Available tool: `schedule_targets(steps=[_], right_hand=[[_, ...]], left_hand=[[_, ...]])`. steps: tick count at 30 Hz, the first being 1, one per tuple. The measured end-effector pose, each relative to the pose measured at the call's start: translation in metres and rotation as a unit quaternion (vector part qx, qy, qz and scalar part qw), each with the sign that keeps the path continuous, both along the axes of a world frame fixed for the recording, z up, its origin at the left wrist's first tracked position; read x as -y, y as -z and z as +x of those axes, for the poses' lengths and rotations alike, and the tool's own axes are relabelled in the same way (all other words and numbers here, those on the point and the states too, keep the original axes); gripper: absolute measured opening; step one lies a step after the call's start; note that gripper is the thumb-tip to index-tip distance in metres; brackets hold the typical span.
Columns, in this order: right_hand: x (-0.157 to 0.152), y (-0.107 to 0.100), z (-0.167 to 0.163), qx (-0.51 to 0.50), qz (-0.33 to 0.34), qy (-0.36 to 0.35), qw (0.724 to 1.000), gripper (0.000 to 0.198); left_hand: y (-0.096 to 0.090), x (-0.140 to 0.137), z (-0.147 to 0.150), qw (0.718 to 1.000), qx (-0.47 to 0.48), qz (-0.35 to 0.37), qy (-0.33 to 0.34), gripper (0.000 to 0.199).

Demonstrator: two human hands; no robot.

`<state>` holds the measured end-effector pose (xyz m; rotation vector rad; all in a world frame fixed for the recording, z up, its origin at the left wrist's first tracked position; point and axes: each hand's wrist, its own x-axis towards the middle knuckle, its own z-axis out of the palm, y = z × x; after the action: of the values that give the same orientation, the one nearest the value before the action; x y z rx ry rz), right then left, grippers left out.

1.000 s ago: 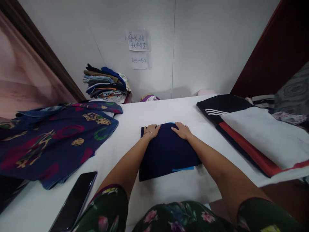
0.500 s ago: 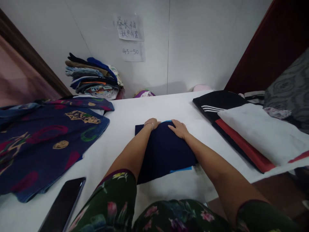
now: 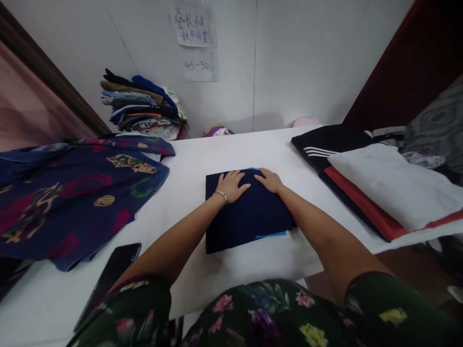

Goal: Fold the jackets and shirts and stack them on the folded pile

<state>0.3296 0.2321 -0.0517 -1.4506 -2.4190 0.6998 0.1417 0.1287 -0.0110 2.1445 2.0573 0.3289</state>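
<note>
On the white table (image 3: 253, 151) in front of me lies a folded dark navy garment (image 3: 249, 214). Strips of bright blue show at its far and near edges; its exact kind cannot be told. My left hand (image 3: 232, 185), with a bracelet at the wrist, rests flat on its upper left part, fingers spread. My right hand (image 3: 269, 180) lies on its far right edge, fingers stretched out and the thumb pointing left. Neither hand grips the cloth.
A patterned denim shirt (image 3: 104, 200) is spread at the left, near a phone (image 3: 112, 274) partly behind my left arm. Folded clothes (image 3: 144, 108) are stacked at the back left. At the right lie black, red and white garments (image 3: 394, 183). Paper signs (image 3: 197, 36) hang on the wall.
My left hand has moved from the garment's far edge onto its top, fingers now spread. The garment's left side lies squarer and its near left corner is tucked up. The view has tilted slightly.
</note>
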Motion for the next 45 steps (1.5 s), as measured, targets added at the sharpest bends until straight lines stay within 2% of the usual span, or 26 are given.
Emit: schedule_targets(steps=[4,7,9,11,14,16,19,22,26,31,34,37,41,43,45], right_hand=[[0.005,-0.014,0.01,-0.031,-0.05,0.011,0.998,0.071],[0.035,-0.027,0.032,-0.112,-0.033,-0.003,0.993,0.07],[0.068,-0.034,0.055,-0.159,0.01,-0.068,0.985,0.067],[0.105,-0.039,0.079,-0.16,0.047,-0.152,0.974,0.07],[0.146,-0.041,0.105,-0.094,0.082,-0.221,0.967,0.078],[0.158,-0.039,0.111,-0.046,0.108,-0.236,0.965,0.076],[0.156,-0.035,0.107,0.007,0.154,-0.223,0.963,0.069],[0.144,-0.028,0.101,0.045,0.173,-0.21,0.961,0.068],[0.129,-0.013,0.103,0.061,0.166,-0.199,0.964,0.075],[0.126,0.001,0.114,0.017,0.14,-0.213,0.967,0.08],[0.138,-0.01,0.116,-0.007,0.105,-0.215,0.971,0.081],[0.158,-0.035,0.105,-0.054,0.086,-0.216,0.971,0.074],[0.169,-0.065,0.06,-0.095,0.158,-0.195,0.963,0.066],[0.159,-0.067,0.036,-0.065,0.19,-0.157,0.967,0.067],[0.144,-0.057,0.019,-0.008,0.17,-0.123,0.978,0.07]], left_hand=[[0.016,0.01,0.002,0.997,0.015,-0.08,-0.014,0.066],[0.021,0.005,0.0,0.996,0.022,-0.087,-0.016,0.07],[0.021,0.003,-0.001,0.996,0.023,-0.084,-0.016,0.071],[0.021,0.003,-0.001,0.996,0.023,-0.081,-0.016,0.07],[0.021,0.003,0.0,0.996,0.022,-0.081,-0.018,0.068],[0.021,0.003,0.0,0.996,0.019,-0.083,-0.018,0.068],[0.019,0.003,0.0,0.996,0.017,-0.088,-0.018,0.067],[0.018,0.005,0.0,0.996,0.02,-0.088,-0.017,0.065],[0.018,0.009,0.001,0.997,0.021,-0.068,-0.024,0.065],[0.02,0.013,0.002,0.999,0.011,-0.044,-0.024,0.064],[0.022,0.013,0.002,0.999,0.006,-0.034,-0.021,0.065],[0.024,0.013,0.002,0.999,0.001,-0.027,-0.025,0.066],[0.025,0.014,0.003,0.999,-0.006,-0.022,-0.022,0.066],[0.025,0.015,0.003,1.0,-0.008,-0.018,-0.018,0.065],[0.025,0.016,0.003,1.0,-0.008,-0.013,-0.018,0.065]])
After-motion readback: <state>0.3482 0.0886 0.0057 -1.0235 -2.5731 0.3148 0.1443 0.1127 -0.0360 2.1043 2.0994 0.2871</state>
